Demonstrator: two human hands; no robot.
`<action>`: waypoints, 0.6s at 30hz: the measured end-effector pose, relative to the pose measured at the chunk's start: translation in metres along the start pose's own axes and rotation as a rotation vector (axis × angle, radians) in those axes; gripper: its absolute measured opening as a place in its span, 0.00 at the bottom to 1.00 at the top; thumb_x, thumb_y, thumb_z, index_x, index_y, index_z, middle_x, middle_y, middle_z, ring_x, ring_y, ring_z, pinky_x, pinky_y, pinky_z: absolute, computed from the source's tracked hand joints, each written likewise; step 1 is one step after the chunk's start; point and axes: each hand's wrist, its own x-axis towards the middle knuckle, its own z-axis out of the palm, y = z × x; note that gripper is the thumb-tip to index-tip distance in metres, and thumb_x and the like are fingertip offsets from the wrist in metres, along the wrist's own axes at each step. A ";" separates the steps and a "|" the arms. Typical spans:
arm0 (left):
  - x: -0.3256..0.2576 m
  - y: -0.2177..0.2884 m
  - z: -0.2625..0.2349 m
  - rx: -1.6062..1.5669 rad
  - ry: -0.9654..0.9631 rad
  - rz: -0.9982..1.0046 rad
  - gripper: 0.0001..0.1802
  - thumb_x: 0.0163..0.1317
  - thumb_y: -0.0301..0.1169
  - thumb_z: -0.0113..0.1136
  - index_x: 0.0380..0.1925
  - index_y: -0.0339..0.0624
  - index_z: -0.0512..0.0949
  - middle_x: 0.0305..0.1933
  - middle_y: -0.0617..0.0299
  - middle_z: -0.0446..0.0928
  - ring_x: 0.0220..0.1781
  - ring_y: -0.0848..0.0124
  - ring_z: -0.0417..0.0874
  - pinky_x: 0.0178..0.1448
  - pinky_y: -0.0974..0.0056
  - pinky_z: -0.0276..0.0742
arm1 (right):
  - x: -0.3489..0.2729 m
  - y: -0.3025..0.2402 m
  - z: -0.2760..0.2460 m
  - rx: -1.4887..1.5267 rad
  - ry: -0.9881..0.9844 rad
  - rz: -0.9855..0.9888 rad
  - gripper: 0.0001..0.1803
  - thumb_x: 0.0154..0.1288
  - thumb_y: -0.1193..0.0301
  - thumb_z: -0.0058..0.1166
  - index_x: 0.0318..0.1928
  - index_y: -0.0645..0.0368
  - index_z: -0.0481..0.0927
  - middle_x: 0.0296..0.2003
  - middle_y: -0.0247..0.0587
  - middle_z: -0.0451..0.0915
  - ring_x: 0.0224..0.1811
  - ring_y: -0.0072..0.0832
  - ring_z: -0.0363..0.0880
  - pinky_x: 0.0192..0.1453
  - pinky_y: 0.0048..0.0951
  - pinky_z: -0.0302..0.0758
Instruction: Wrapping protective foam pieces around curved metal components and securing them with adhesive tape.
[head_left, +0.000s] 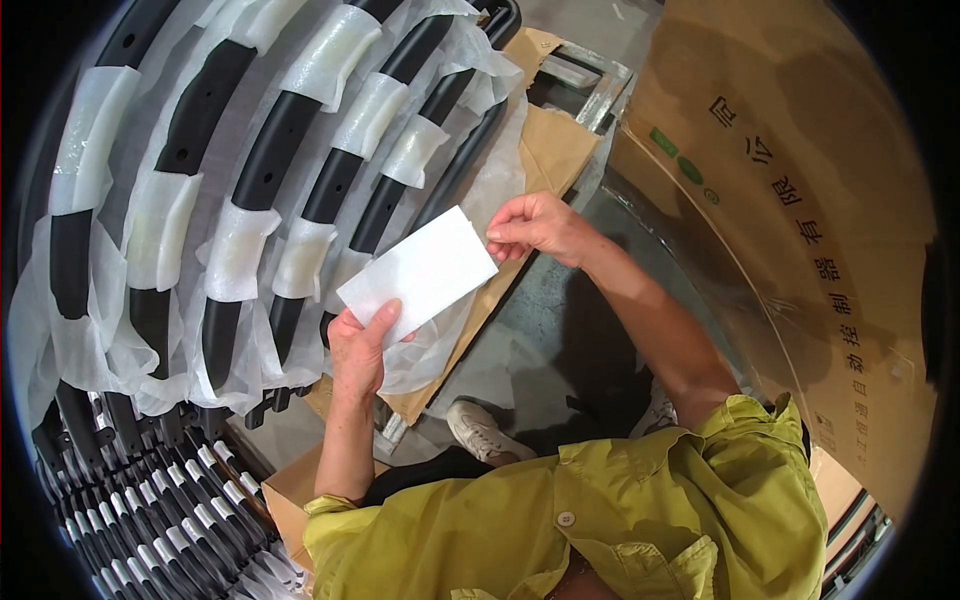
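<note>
My left hand grips a white rectangular sheet by its lower left end, thumb on top and fingers underneath. Whether it is foam or paper I cannot tell. At the sheet's far right edge, my right hand is closed in a pinch. Its fingertips are right beside that edge, and what they hold, if anything, is too small to make out. To the left lie several curved black bars, each wrapped at intervals with white foam pieces and separated by thin translucent sheeting.
A large cardboard box with dark printing stands on my right. Brown cardboard lies under the bars over a metal frame. More wrapped black bars are stacked at lower left, near a smaller carton. My shoe is on the grey floor.
</note>
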 end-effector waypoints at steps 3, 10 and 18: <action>0.001 0.000 0.000 -0.005 0.036 -0.006 0.15 0.51 0.28 0.58 0.38 0.30 0.73 0.35 0.56 0.76 0.30 0.72 0.78 0.30 0.71 0.75 | 0.002 0.003 -0.004 0.016 0.015 -0.031 0.09 0.54 0.69 0.52 0.30 0.64 0.74 0.24 0.37 0.76 0.24 0.19 0.73 0.30 0.18 0.72; 0.002 -0.002 -0.003 -0.016 0.032 0.007 0.15 0.51 0.27 0.58 0.39 0.31 0.73 0.35 0.56 0.76 0.31 0.72 0.78 0.30 0.71 0.75 | 0.000 0.007 -0.007 0.072 0.039 -0.046 0.10 0.56 0.69 0.48 0.33 0.63 0.72 0.28 0.39 0.75 0.27 0.21 0.73 0.32 0.21 0.72; 0.001 -0.004 -0.005 -0.078 -0.026 -0.030 0.15 0.51 0.25 0.56 0.39 0.29 0.71 0.35 0.54 0.76 0.29 0.70 0.78 0.27 0.70 0.75 | -0.002 -0.005 -0.009 0.168 0.035 -0.095 0.18 0.57 0.68 0.47 0.47 0.63 0.68 0.43 0.40 0.71 0.43 0.25 0.70 0.44 0.27 0.70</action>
